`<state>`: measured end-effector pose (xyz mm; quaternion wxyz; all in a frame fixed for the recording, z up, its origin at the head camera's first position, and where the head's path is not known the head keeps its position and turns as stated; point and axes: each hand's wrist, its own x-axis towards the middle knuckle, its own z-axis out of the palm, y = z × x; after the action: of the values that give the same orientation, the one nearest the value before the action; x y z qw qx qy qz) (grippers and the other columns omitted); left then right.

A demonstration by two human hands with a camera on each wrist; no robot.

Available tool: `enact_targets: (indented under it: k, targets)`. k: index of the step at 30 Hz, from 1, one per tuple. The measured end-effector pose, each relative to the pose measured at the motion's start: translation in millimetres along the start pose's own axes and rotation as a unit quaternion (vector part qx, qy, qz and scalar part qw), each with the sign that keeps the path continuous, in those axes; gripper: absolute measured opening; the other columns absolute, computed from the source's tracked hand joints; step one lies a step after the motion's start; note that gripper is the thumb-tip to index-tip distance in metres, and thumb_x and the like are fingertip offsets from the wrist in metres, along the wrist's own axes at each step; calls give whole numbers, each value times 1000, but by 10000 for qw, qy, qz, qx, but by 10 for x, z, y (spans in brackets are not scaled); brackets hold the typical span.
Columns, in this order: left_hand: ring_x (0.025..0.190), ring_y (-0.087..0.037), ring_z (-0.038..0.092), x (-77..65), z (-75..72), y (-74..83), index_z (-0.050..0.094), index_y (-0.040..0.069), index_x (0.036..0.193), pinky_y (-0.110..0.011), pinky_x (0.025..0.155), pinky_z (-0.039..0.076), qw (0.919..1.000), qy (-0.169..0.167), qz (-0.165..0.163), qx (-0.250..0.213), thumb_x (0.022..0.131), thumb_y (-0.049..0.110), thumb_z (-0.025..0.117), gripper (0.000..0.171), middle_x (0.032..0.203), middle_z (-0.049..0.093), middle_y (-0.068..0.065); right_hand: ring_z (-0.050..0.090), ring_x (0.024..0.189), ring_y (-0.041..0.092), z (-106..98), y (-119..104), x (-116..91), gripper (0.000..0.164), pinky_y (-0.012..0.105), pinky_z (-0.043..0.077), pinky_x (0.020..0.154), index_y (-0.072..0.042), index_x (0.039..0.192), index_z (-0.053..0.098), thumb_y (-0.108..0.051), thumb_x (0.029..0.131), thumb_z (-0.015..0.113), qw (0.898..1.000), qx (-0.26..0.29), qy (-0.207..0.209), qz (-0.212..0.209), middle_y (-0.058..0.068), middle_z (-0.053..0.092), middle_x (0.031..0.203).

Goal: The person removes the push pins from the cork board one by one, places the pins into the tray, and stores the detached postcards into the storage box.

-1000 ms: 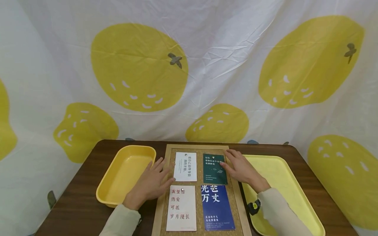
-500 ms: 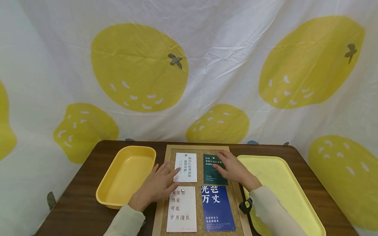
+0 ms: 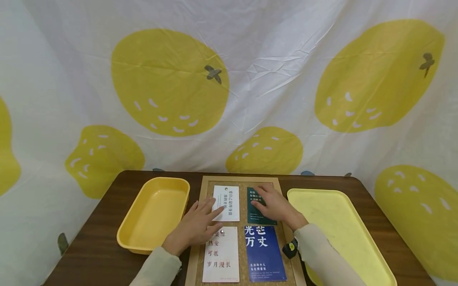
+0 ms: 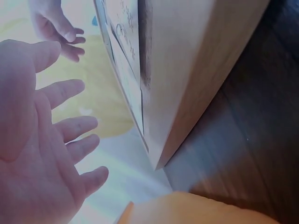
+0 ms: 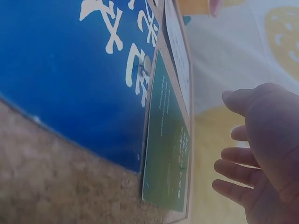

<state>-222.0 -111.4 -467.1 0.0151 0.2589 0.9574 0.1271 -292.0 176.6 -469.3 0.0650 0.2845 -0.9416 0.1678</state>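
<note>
A wood-framed cork board (image 3: 242, 254) bears a white card (image 3: 229, 203), a green card (image 3: 259, 217), a white card with red writing (image 3: 220, 265) and a blue card (image 3: 265, 256). Over the board's left side, my left hand (image 3: 196, 225) hovers with spread fingers, partly covering both white cards. My right hand (image 3: 273, 204) is above the green card, its fingers loosely bent and holding nothing. Both wrist views show a gap between each hand and the board. A pushpin (image 5: 146, 64) fastens the blue card in the right wrist view.
An orange-yellow basin (image 3: 150, 216) stands left of the board. To the right lies a pale yellow tray (image 3: 340, 230), partly under my right sleeve. A lemon-print cloth (image 3: 264, 99) hangs behind the dark wooden table (image 3: 89, 238).
My left hand has moved right over the white cards. My right hand has shifted left across the green card. The cards and board stay in place.
</note>
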Motion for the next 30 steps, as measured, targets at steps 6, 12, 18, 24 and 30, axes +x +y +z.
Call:
enact_targets:
  k: [6,12,18,24,30]
  targets:
    - [151,-34,18,24,24,9,42,22,152,-55,121,15,9997,-213,-65,32,102,47,45,56,162,27,-14,49,130,37,9,-49,53,60,52,45,104,2,145,46,-33,98,62,9999,-53,-106,1,22,49,141]
    - [151,-34,18,39,24,22,44,23,151,-54,121,17,9993,-352,-94,92,102,48,45,56,162,28,-13,52,127,38,26,-88,99,58,53,46,102,2,143,48,-30,98,63,9998,40,-188,-46,22,52,138]
    - [151,-34,19,60,40,24,43,22,151,-55,120,19,9992,-379,-34,138,103,47,44,54,161,29,-13,53,126,39,47,-130,136,56,53,46,102,5,142,49,-28,98,63,9996,117,-252,-54,23,52,138]
    - [151,-34,18,99,72,12,44,23,151,-55,120,19,9989,-452,-74,92,103,47,45,54,161,29,-13,53,126,39,77,-171,193,54,52,46,103,5,140,50,-27,98,62,9995,151,-278,-72,24,52,138]
    - [152,-33,17,131,105,6,43,24,151,-55,120,19,9981,-583,-164,67,102,49,44,55,162,29,-11,56,121,38,119,-192,247,49,52,49,99,4,135,55,-27,99,61,9991,211,-372,35,23,55,133]
